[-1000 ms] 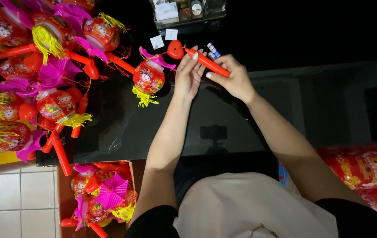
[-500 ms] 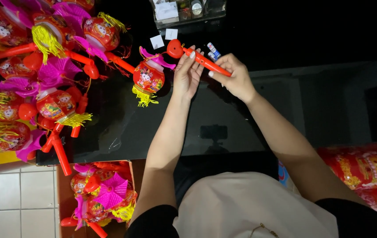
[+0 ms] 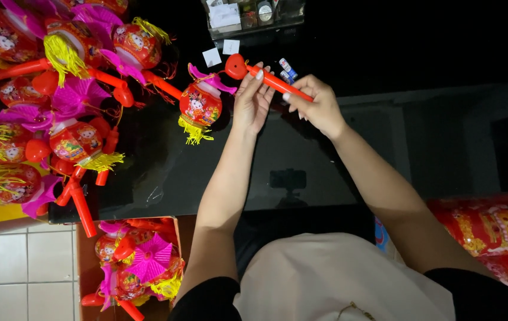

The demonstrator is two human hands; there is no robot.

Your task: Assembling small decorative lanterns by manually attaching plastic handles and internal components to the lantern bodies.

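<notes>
The black desk (image 3: 165, 172) carries everything we work with: its left half is crowded with a heap of red lanterns (image 3: 58, 95) with pink fans and yellow tassels, while the stretch under our forearms lies bare and glossy. A clear plastic box (image 3: 254, 15) sits at the far edge, and a cardboard box (image 3: 138, 267) with more lanterns stands below the near edge, on the tiled floor.

One single lantern (image 3: 200, 104) lies just left of our left hand (image 3: 253, 98), close to the heart-shaped end of the red stick (image 3: 272, 80) that we hold up over the desk. Our left fingers (image 3: 253, 77) are closed around the stick near the heart; our right hand (image 3: 319, 104) pinches its other end. To do this well, we judge, we should keep the stick steady with the right and let the left do the fine work.

Two small batteries (image 3: 286, 68) and two paper tabs (image 3: 221, 52) lie just behind the stick; the free room is toward us.
</notes>
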